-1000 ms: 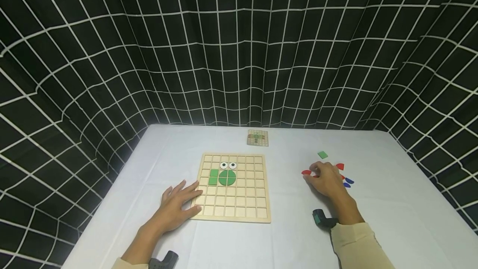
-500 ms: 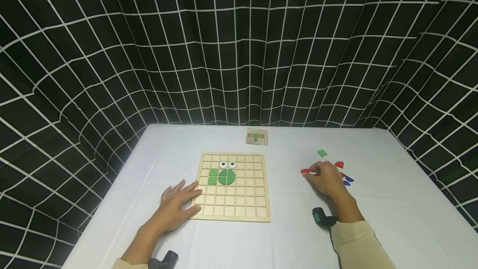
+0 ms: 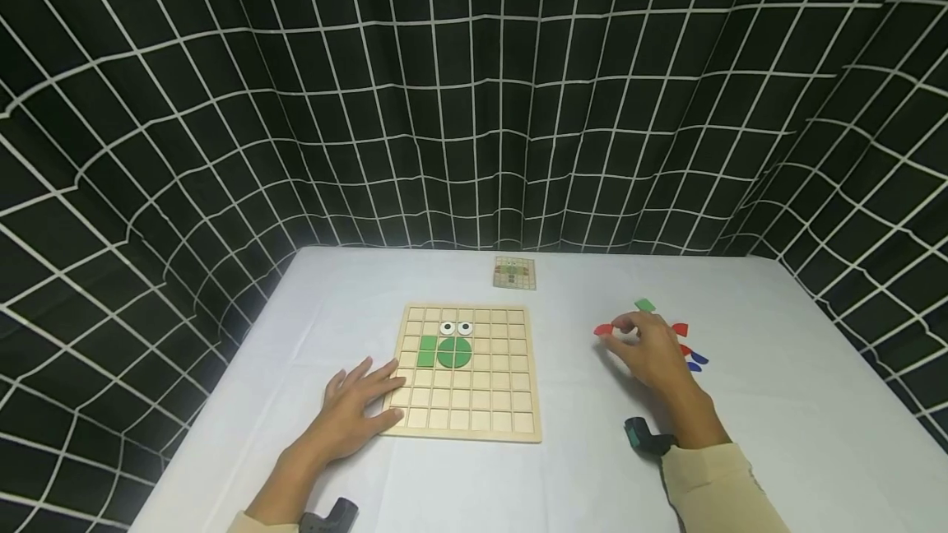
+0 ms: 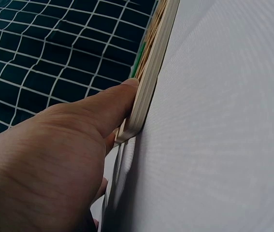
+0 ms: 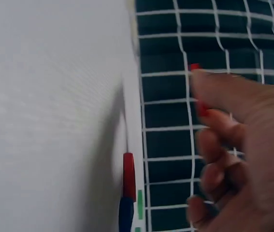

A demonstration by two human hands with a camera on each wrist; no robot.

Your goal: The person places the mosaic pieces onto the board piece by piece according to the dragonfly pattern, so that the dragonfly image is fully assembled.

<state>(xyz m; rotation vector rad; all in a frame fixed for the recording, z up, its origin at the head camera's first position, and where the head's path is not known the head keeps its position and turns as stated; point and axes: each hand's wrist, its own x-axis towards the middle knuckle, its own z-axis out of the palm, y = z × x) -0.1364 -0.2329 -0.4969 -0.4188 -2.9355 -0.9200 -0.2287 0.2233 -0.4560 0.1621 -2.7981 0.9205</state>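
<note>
My right hand [image 3: 652, 354] pinches a red quarter-round tile [image 3: 603, 330] between thumb and fingertips, raised off the white table in the right wrist view. With fingers spread, my left hand [image 3: 350, 411] rests on the left edge of a wooden grid board [image 3: 502, 400]; its thumb [image 4: 120, 99] lies on the board's rim in the left wrist view. Set in the board are two round eye tiles [image 3: 455, 328], a green circle [image 3: 454, 352] of quarter-round tiles, and green square tiles [image 3: 427, 350] left of the circle.
Beyond my right hand lies a green tile [image 3: 645, 304]. Beside it are a red tile [image 3: 680, 329] and blue tiles [image 3: 699, 358], partly hidden by the hand. A small pattern card [image 3: 514, 273] lies behind the board. A black gridded curtain [image 3: 474, 105] surrounds the table.
My right hand has lifted the red tile off the table, shifting it slightly away from me. My left hand stays on the board's edge.
</note>
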